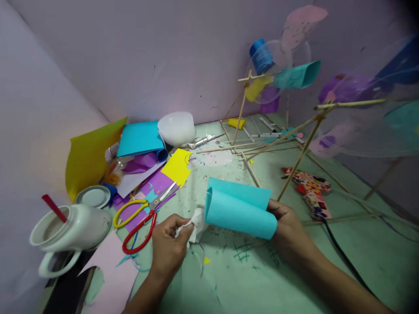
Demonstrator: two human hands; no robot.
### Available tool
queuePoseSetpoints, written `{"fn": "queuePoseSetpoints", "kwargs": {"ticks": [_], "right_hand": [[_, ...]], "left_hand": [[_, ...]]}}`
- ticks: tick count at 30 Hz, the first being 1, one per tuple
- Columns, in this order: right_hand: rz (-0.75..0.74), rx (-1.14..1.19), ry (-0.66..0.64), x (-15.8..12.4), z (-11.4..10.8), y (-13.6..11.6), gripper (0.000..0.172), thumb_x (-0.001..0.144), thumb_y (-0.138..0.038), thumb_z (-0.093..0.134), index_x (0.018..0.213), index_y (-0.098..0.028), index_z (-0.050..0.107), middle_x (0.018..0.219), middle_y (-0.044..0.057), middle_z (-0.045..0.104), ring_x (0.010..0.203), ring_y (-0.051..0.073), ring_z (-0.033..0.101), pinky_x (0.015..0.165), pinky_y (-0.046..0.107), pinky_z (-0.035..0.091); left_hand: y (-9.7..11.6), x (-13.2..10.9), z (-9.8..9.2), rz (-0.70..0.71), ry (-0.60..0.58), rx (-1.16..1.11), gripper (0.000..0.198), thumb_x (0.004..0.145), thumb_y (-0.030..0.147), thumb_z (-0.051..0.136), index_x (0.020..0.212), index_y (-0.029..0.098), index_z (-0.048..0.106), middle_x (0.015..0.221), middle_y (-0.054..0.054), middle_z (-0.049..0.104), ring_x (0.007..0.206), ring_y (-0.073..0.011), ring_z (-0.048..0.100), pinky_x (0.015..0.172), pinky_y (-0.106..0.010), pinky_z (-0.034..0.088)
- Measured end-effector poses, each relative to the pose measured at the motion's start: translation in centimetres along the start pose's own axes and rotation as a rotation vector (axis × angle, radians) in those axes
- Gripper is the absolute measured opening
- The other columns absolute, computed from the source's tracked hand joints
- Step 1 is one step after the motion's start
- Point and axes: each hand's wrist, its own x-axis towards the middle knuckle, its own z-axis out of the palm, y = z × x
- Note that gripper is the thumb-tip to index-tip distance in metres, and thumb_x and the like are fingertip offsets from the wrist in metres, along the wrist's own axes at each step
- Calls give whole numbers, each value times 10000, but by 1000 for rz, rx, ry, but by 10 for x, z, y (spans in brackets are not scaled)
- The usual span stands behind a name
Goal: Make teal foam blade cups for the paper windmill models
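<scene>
Turquoise paper roll (pixel 240 210) gripped by right hand (pixel 288 222); left hand (pixel 170 242) pinches white tissue (pixel 196 222) at its end.

1. Even, soft indoor light with a faint violet cast on the walls (pixel 147 52).
2. Shadows are weak; a soft one lies under the hands on the green worktop (pixel 229 270).
3. The centre is sharp.
4. Wide-angle stretching bends the edges; the white jug (pixel 70 231) at left and the balloons (pixel 360 109) at right look smeared.
</scene>
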Motion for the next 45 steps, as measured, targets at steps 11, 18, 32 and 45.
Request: {"fn": "queuePoseSetpoints", "kwargs": {"ticks": [11,18,32,45], "right_hand": [[-22,-188,-37,1,-3,10,351,637,-170,745,987,-202,732,895,67,749,933,296,665,804,396,545],[-7,-189,16,1,1,7,340,567,-181,770,906,-189,753,818,79,756,876,320,685,762,407,560],[-2,-341,89,-2,4,3,276,516,-235,746,784,-165,756,745,95,751,750,325,702,630,362,570],[-392,-536,-160,-15,-5,7,172,719,-216,619,821,-236,755,830,64,750,707,247,703,618,270,567]], "left_hand": [[-4,5,-10,12,129,4,135,625,329,657,640,195,669,551,20,618,486,-130,513,425,-215,377],[-14,1,-13,-21,172,-128,128,600,318,645,563,195,639,529,29,578,455,-117,464,414,-220,357],[-16,15,-18,488,137,427,339,595,1,357,700,165,634,798,-64,614,830,-214,558,742,-364,443],[7,2,-29,876,55,118,226,753,26,564,919,180,569,776,-22,571,680,-114,587,534,-189,448]]}}
